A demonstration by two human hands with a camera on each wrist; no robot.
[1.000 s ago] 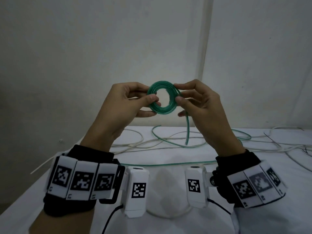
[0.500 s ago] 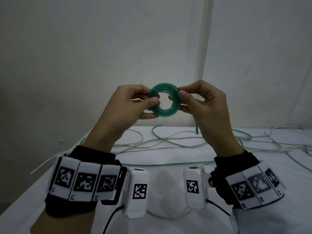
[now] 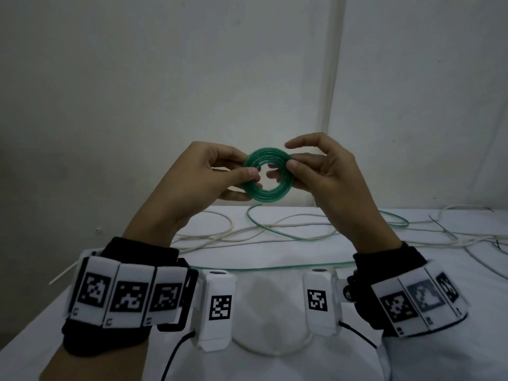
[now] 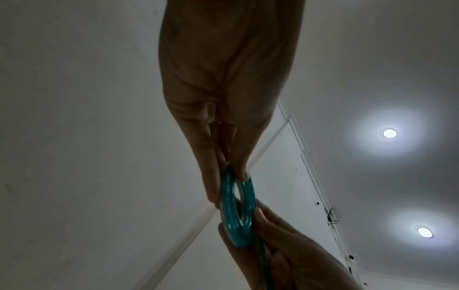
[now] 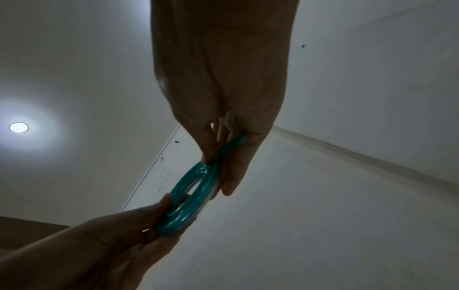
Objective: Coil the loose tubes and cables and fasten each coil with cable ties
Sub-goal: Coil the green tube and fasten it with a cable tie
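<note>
We held the small flat coil of translucent green plastic tube (image 3: 267, 178) up in the air above the white cloth-covered table (image 3: 275, 364), well clear of it. Our left hand (image 3: 203, 177) pinched the coil's left side between thumb and fingers, and our right hand (image 3: 320, 171) pinched its right side with thumb and a middle finger, the forefinger lifted free above the coil. In the right wrist view a short run of tube passed between the right fingers (image 5: 233, 176) into the coil.

We judged the winding of this tube well begun but not finished: several turns sat tight in the coil, yet a long uncoiled length of the same green tube (image 3: 288, 235) lay looped on the table below the coil. No tie was on the coil that we could see. The loose white cables (image 3: 220, 235) lay tangled on the table below and to either side of the coil, untouched. A thin white strip (image 3: 61, 274) at the table's left edge may have been a cable tie; we could not tell.
</note>
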